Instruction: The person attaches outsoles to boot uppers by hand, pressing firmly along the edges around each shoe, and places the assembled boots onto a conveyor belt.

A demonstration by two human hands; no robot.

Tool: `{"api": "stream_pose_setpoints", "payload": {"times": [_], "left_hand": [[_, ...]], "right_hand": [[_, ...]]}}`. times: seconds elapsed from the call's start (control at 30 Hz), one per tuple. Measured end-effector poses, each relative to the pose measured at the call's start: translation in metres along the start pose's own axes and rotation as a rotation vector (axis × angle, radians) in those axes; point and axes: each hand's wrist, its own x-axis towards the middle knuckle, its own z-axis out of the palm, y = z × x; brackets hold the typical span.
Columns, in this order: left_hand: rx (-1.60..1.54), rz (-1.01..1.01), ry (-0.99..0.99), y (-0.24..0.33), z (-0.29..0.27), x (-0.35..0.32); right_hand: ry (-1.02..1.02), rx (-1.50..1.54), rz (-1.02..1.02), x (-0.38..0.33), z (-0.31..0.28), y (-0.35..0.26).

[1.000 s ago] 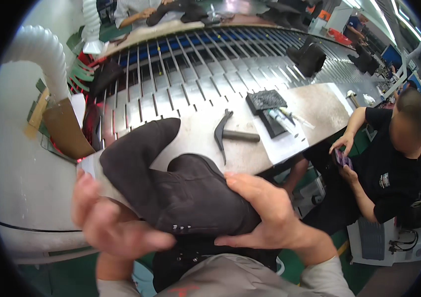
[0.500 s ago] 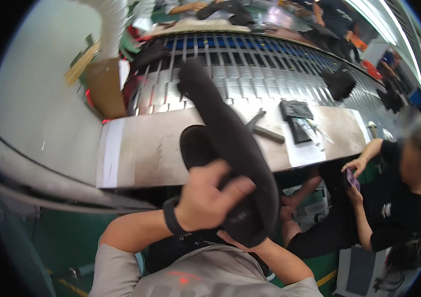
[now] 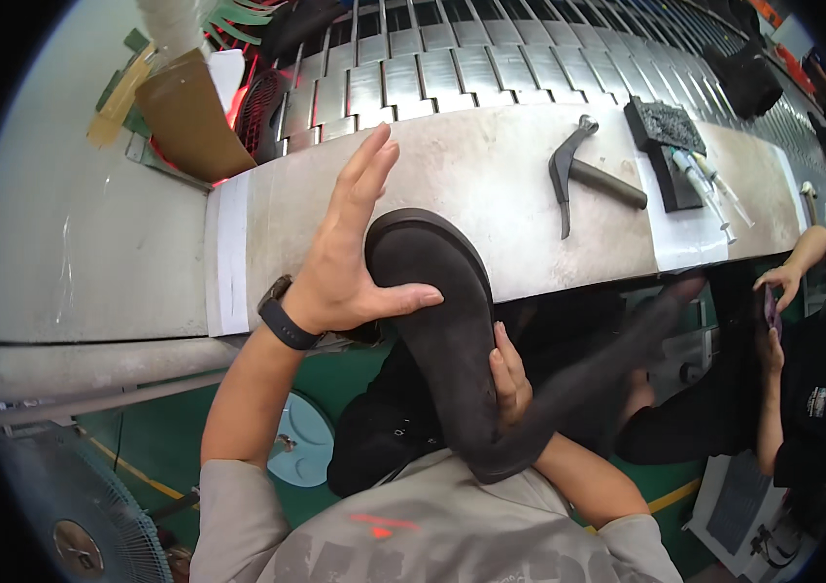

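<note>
A dark, tall boot (image 3: 432,282) lies across my lap, its rounded toe over the near edge of the bench and its long shaft running off to the right. My right hand (image 3: 510,379) grips it around the ankle part from the right side, with part of the palm hidden behind the boot. My left hand (image 3: 345,257) is open beside the toe on its left, fingers stretched up and apart, thumb over the top of the toe. Whether that thumb presses on the boot I cannot tell.
On the bench (image 3: 530,262) lie a hammer (image 3: 607,183), a black box-like block (image 3: 666,146) and several syringes (image 3: 709,189). A slatted metal conveyor (image 3: 491,68) runs behind. At right, a seated person (image 3: 792,360) holds a phone. A fan (image 3: 92,525) and a blue stool (image 3: 301,442) stand at lower left.
The boot has turned over and come down, from shaft pointing up and away to toe away and shaft rightward. My left hand has left the boot's foot part and opened out. The view has shifted.
</note>
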Motion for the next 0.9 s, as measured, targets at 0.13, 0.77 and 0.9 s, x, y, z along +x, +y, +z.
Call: {"api": "stream_pose_setpoints", "payload": {"times": [0.13, 0.77, 0.9], "left_hand": [[0.052, 0.126, -0.213, -0.004, -0.003, 0.014], [0.420, 0.272, -0.507, 0.030, 0.003, 0.053], [0.397, 0.246, -0.479, 0.023, 0.006, 0.058]], "right_hand": [[-0.048, 0.037, 0.011, -0.004, -0.006, -0.003], [-0.065, 0.065, -0.032, 0.010, -0.022, 0.003], [-0.083, 0.049, 0.032, 0.015, -0.028, -0.002]]}}
